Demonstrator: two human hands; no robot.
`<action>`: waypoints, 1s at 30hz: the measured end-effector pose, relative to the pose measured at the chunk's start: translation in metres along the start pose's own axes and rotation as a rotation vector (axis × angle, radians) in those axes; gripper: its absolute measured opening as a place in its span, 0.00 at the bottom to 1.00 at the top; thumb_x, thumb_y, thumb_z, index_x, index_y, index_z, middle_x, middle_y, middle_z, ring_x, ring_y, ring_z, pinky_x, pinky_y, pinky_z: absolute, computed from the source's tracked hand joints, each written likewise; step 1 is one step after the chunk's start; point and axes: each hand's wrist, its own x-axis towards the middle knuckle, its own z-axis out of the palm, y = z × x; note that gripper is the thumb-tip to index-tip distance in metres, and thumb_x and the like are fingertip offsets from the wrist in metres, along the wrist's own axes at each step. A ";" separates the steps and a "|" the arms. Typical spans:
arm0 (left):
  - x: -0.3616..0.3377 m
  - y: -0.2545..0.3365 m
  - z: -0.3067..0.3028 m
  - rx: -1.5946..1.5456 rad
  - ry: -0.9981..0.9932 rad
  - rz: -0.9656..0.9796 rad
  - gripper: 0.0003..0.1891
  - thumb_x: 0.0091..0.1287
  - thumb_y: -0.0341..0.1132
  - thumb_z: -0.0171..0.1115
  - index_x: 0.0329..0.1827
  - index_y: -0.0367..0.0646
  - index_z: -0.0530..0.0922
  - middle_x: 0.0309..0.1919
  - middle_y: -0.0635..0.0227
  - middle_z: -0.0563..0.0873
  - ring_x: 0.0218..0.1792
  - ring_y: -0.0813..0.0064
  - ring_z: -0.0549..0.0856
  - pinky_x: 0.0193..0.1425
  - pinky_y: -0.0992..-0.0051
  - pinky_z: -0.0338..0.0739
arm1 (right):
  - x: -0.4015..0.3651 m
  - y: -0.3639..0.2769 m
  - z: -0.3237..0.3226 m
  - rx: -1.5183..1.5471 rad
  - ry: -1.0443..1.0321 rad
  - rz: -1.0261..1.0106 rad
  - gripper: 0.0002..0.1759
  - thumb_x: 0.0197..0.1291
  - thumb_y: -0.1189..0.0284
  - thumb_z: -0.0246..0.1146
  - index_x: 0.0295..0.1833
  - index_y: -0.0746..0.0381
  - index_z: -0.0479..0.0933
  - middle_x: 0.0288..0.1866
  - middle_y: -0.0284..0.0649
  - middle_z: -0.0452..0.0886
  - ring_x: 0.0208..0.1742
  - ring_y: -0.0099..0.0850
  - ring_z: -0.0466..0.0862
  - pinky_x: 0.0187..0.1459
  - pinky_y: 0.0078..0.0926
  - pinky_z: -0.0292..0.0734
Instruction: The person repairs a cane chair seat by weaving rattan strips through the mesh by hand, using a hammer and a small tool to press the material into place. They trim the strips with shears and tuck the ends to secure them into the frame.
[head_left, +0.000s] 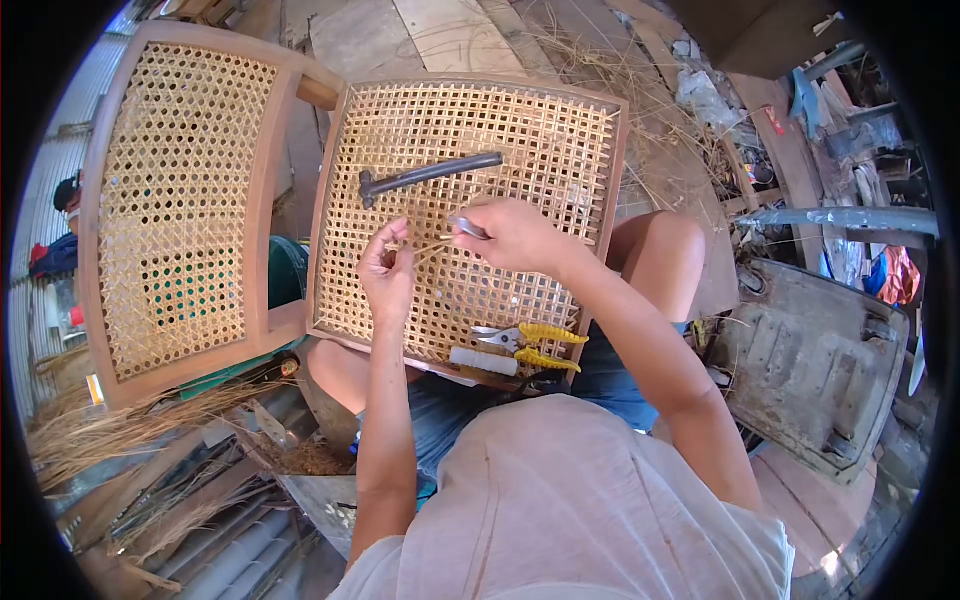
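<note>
Over the woven cane seat (470, 110) of a wooden chair, both my hands work close together. My left hand (388, 272) is closed in a pinch on one end of a thin cane strand (432, 247). The strand runs across to my right hand (515, 235), whose fingers wrap round a small shiny metal tool (470, 228), possibly a blade; its full shape is hidden. Behind them a dark hammer (430, 175) lies on the weave. Near the seat's front edge rest yellow-handled pruning shears (545, 333) and a white cylinder (484, 361).
The chair's cane backrest (195, 190) stands to the left of the seat. Loose cane strands (120, 420) are heaped at lower left, with more scattered on the boards at upper right. A worn grey plastic panel (810, 360) lies on the right.
</note>
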 end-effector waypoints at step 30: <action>-0.028 -0.038 0.033 0.535 0.113 0.345 0.12 0.63 0.30 0.69 0.48 0.43 0.82 0.38 0.61 0.84 0.40 0.60 0.84 0.50 0.61 0.81 | -0.048 0.056 -0.158 -0.942 0.034 0.135 0.12 0.73 0.69 0.56 0.59 0.53 0.71 0.38 0.53 0.87 0.41 0.57 0.87 0.40 0.55 0.80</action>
